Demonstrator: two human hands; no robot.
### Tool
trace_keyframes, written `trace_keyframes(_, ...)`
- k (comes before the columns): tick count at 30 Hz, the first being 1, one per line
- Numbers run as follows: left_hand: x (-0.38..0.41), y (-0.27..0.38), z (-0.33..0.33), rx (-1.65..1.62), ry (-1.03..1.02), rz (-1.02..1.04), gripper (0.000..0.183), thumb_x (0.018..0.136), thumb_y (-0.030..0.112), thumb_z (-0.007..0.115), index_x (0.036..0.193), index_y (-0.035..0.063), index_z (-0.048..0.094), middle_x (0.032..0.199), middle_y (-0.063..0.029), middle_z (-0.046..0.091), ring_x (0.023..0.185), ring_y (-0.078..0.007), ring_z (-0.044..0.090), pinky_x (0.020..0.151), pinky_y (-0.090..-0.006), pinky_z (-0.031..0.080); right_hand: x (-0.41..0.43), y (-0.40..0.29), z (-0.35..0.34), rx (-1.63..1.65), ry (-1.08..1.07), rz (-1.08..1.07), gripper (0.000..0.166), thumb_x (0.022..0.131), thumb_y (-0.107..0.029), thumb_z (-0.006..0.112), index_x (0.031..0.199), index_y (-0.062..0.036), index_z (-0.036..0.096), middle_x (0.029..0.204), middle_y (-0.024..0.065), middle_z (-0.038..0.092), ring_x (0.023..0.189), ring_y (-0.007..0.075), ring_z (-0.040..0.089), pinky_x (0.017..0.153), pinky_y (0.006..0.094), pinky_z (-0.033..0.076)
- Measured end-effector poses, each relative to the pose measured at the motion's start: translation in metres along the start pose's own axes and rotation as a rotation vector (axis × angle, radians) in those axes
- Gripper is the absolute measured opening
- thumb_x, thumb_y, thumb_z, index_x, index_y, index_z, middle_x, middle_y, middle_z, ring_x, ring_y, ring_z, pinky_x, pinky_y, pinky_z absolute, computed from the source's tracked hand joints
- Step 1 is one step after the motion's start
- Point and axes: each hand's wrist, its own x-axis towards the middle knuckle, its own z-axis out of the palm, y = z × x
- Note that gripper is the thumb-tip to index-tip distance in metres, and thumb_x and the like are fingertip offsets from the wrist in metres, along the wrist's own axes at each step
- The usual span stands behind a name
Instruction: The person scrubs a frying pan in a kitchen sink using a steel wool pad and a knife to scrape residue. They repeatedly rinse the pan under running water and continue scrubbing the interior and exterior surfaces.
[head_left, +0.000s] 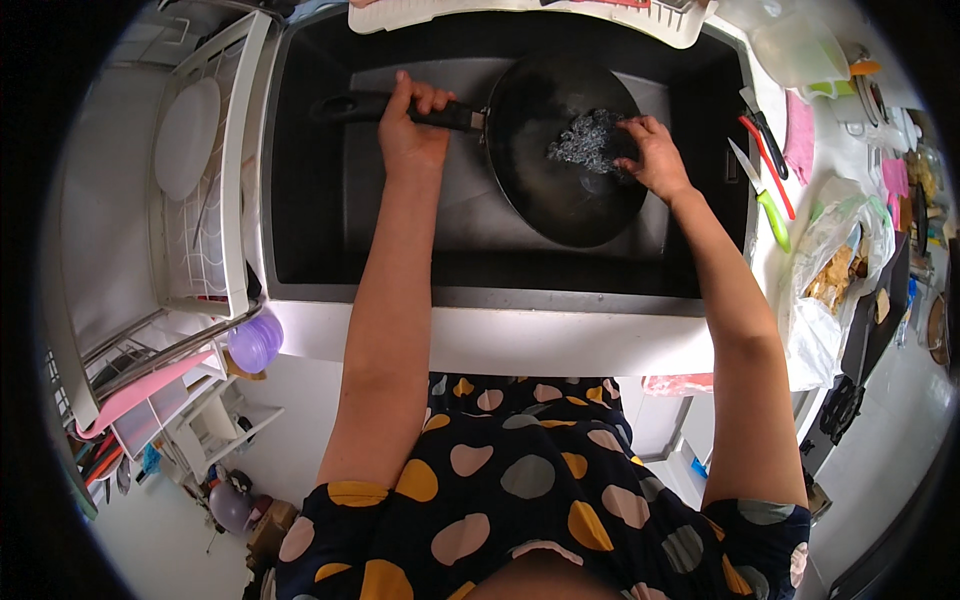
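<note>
A dark frying pan (540, 172) is inside the black sink (465, 247), its inner face turned up towards me. My left hand (415, 124) is wrapped around the pan's black handle (352, 107), which points left. On the right half of the pan, my right hand (654, 156) grips the edge of a silvery metal scouring pad (592, 141). The pad rests against the pan's inner surface. Part of it is hidden behind my fingers.
A green-handled knife (772, 217) and a black-handled knife (772, 142) lie on the right counter beside a red utensil (766, 165). Nearby sits a plastic bag (817, 330) with brown scraps. Left of the sink, a white dish rack (247, 150) holds a white plate (187, 139).
</note>
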Motion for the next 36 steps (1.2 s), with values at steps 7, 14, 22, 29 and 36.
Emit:
trace_keyframes(7,0.000,0.000,-0.003,0.006,-0.008,0.017,0.029,0.088,0.024,0.055,0.064,0.0118,0.043,0.058,-0.0006,0.035,0.060,-0.0159,0.035,0.076,-0.0339,0.035,0.015,-0.034,0.034,-0.353,-0.175,0.122,0.064,0.061,-0.015,0.075,0.119,-0.0142,0.048,0.119,0.0093,0.046,0.111,0.0318,0.043,0.091,0.0405,0.042)
trace_keyframes(14,0.000,0.002,-0.007,-0.041,0.033,0.015,0.031,0.088,0.025,0.055,0.063,0.0124,0.041,0.057,-0.0009,0.035,0.060,-0.0161,0.034,0.075,-0.0338,0.035,0.029,0.000,0.022,0.022,0.092,0.241,0.023,0.069,-0.009,0.064,0.089,-0.0063,0.053,0.092,0.0151,0.060,0.087,0.0342,0.057,0.074,0.0404,0.046)
trace_keyframes(22,0.001,0.001,-0.003,-0.023,0.036,0.010,0.030,0.088,0.024,0.055,0.064,0.0116,0.041,0.057,-0.0010,0.034,0.060,-0.0160,0.035,0.074,-0.0338,0.036,0.027,-0.005,0.035,-0.057,-0.169,0.311,0.054,0.070,-0.032,0.065,0.116,-0.0071,0.052,0.111,0.0221,0.056,0.102,0.0340,0.055,0.087,0.0390,0.045)
trace_keyframes(29,0.001,-0.005,0.005,0.038,-0.024,0.030,0.033,0.088,0.027,0.055,0.063,0.0111,0.041,0.057,-0.0010,0.034,0.060,-0.0159,0.034,0.075,-0.0339,0.036,0.040,-0.006,0.052,-0.243,-0.087,0.400,0.053,0.067,-0.032,0.070,0.108,-0.0029,0.052,0.103,0.0199,0.057,0.093,0.0323,0.059,0.078,0.0396,0.050)
trace_keyframes(36,-0.001,0.003,-0.008,-0.011,0.007,0.032,0.034,0.088,0.028,0.055,0.063,0.0113,0.041,0.057,-0.0008,0.033,0.060,-0.0160,0.034,0.075,-0.0336,0.036,0.048,0.088,0.026,0.666,0.109,0.722,0.050,0.073,-0.035,0.061,0.097,0.0086,0.060,0.093,0.0156,0.065,0.086,0.0233,0.061,0.077,0.0301,0.045)
